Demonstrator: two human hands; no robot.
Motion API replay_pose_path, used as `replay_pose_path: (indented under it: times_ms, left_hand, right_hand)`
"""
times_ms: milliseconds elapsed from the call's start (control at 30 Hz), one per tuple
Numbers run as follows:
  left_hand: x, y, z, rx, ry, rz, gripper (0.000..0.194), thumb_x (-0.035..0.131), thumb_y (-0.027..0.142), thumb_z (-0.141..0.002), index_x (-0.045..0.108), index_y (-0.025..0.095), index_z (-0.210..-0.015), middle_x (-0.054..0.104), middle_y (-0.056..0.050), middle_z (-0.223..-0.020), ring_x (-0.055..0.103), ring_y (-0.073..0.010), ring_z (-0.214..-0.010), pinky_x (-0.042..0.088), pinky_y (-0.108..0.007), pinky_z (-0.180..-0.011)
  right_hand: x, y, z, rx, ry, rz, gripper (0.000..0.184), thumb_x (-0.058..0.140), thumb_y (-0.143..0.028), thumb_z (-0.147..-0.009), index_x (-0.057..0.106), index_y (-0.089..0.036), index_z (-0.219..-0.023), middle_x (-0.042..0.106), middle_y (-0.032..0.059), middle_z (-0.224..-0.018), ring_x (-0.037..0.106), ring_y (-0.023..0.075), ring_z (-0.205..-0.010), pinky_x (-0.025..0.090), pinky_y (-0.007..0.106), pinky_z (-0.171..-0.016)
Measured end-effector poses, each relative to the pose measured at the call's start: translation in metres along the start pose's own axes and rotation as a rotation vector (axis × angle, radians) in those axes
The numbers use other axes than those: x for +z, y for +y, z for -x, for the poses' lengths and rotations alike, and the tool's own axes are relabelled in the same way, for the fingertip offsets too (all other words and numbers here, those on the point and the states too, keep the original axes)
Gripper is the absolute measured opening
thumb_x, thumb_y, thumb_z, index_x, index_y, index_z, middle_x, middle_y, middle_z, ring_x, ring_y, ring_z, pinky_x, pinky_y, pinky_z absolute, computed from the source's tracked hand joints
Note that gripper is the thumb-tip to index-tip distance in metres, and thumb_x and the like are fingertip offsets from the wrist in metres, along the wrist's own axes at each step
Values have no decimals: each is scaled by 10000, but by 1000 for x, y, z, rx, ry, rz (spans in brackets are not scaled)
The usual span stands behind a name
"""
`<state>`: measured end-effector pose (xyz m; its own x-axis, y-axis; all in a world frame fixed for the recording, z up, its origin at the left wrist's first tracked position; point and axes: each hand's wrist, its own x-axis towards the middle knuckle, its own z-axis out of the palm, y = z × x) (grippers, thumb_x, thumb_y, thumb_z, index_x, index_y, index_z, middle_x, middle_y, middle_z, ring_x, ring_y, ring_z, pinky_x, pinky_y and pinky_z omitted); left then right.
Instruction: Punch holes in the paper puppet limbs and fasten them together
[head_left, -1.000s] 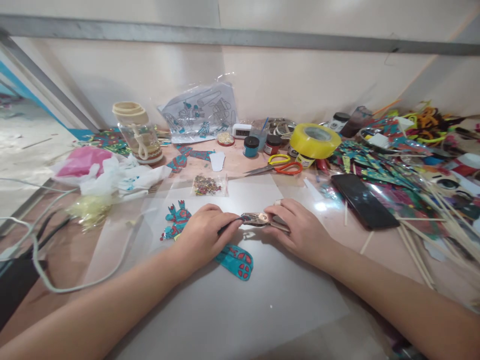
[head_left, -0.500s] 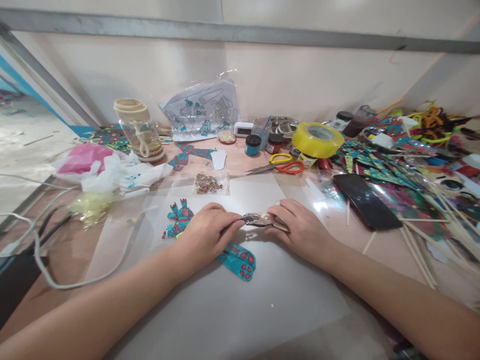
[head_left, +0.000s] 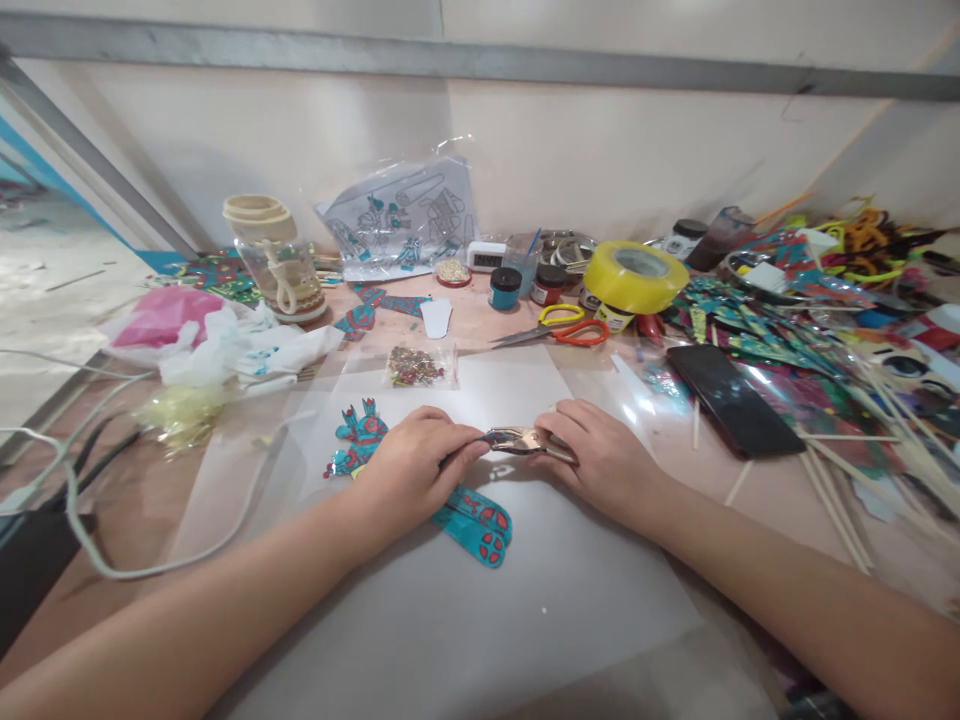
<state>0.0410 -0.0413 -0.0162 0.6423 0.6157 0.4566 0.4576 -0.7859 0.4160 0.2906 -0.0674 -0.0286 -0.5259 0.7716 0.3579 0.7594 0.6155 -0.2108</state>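
Observation:
My right hand [head_left: 592, 450] is closed round the handles of a metal hole punch [head_left: 519, 440], whose jaws point left. Between the fingertips of my left hand [head_left: 424, 455] is a small painted piece [head_left: 491, 437], dark teal, mostly hidden, with its edge at the punch's jaws. Below my left hand lie long teal painted cutouts [head_left: 480, 530] with red patches. Another teal and red cutout [head_left: 364, 432] with finger-like tips shows beyond that hand. Both hands are above a white sheet [head_left: 555, 600].
Beyond the hands lie a bag of small fasteners [head_left: 421, 367], scissors [head_left: 559, 330], paint jars [head_left: 505, 289] and yellow tape [head_left: 636, 277]. At right are a phone [head_left: 735, 400] and thin sticks [head_left: 836, 510]. A cup [head_left: 274, 260], plastic bags [head_left: 217, 340] and a white cable [head_left: 82, 530] are at left.
My hands keep nearly the same place and grip. The hole punch is turned slightly, its upper side now catching more light. The long cutouts below have shifted very slightly.

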Motion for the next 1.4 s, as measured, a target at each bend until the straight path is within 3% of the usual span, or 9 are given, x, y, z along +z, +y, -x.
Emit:
replay_pose_path:
  times_ms: [467, 700, 933, 1167, 1400]
  left_hand:
    - [4, -5, 2, 24, -23, -27, 279, 455, 236, -995, 617, 182, -774, 647, 5, -634, 589, -161, -641, 468, -289, -751]
    - [4, -5, 3, 29, -26, -40, 259, 469, 233, -991, 635, 172, -801, 652, 0, -642, 592, -165, -645, 467, -294, -757]
    - [5, -5, 4, 48, -15, -27, 204, 492, 226, -983, 668, 158, -905, 692, -7, -701, 599, -164, -655, 465, -300, -766]
    - [3, -2, 2, 20, 33, -63, 206, 506, 208, -959, 695, 138, -913, 721, -30, -730, 607, -169, -645, 471, -311, -765]
    - [2, -2, 2, -16, 64, -113, 228, 537, 253, -938, 685, 161, -791, 704, -11, -672, 601, -163, -624, 484, -328, -840]
  right_hand:
    - [1, -4, -1, 74, -42, 32, 377, 494, -519, -962, 554, -175, -818, 620, 44, -768, 537, 179, -662, 368, 295, -615]
    - [5, 0, -1, 66, -15, 27, 92, 515, -156, -873, 578, -181, -811, 652, 34, -759, 562, 173, -684, 336, 282, -628]
    - [12, 6, -3, 61, 6, 20, 90, 544, -168, -830, 552, -189, -744, 611, 19, -688, 520, 159, -627, 299, 283, -599]
    - [13, 6, -9, 46, 7, 54, 18, 535, -161, -829, 546, -175, -829, 592, 67, -805, 500, 211, -739, 371, 307, -677]
    - [13, 6, -8, -27, 52, 33, 98, 503, -136, -833, 557, -159, -912, 591, 93, -838, 513, 238, -775, 433, 348, -714]
